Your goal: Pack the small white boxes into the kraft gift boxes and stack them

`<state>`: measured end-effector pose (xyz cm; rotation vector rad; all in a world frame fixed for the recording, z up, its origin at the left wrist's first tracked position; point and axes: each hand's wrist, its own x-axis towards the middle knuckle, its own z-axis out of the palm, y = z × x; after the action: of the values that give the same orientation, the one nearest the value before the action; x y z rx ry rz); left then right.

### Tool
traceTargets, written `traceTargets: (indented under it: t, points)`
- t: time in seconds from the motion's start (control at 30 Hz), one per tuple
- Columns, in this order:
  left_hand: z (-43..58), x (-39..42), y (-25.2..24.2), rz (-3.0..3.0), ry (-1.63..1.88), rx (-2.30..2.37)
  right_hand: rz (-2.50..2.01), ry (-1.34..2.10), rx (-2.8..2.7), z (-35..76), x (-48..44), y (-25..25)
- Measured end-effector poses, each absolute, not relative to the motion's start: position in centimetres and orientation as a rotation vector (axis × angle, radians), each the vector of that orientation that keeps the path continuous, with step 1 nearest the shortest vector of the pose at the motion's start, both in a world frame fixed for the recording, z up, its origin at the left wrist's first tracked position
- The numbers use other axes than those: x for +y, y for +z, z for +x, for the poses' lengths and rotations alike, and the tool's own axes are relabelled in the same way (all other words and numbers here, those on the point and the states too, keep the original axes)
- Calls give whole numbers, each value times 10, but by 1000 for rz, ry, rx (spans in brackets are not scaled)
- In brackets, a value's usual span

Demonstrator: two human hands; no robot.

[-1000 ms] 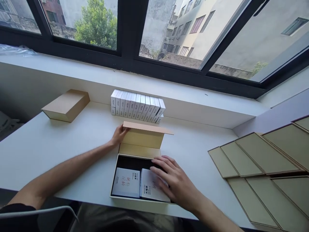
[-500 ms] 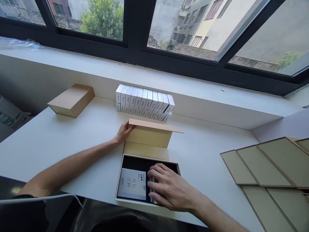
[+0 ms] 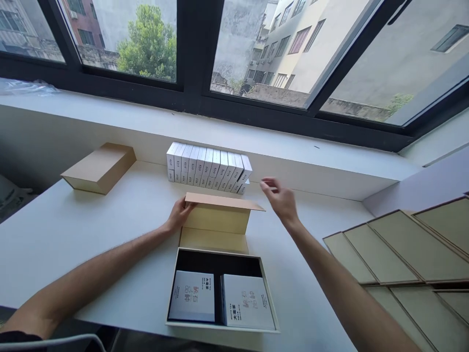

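Observation:
My left hand (image 3: 179,214) is closed on the left edge of a cardboard box's lid (image 3: 216,220), which stands raised on its hinge. The open box (image 3: 220,261) has a black lining and lies near the table's front edge. Inside, two white printed packs sit side by side: a left pack (image 3: 192,297) and a right pack (image 3: 248,301), with dark lining showing behind them. My right hand (image 3: 280,198) is raised to the right of the lid, fingers loosely bent and apart, with nothing seen in them. Nearest it is a stacked row of slim white boxes (image 3: 207,166).
A closed tan box (image 3: 99,167) lies at the left back of the white table (image 3: 120,220). Several overlapping open box trays (image 3: 399,244) fill the right side. A sill (image 3: 146,117) and a dark-framed window run along the back.
My right hand has left the box and moved up and away toward the back, uncovering the right pack. My left hand still holds the lid. The camera view has tilted slightly upward.

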<state>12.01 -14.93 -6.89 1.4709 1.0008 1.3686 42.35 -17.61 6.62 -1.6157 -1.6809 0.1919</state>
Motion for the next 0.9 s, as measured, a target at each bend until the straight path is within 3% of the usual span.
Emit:
traceTargets:
  t: [0.23,0.73,0.9]
  points:
    - [122,-147,-70,1470,1328,1033,-1784,349,-1801,439,-89,16]
    - [120,-145,-75,1497,1295,1047,-1842,226,-1703,451,-88,-12]
    - [120,-146,-74,1492,1321,1054,-1790,376,-1487,473,-107,-5]
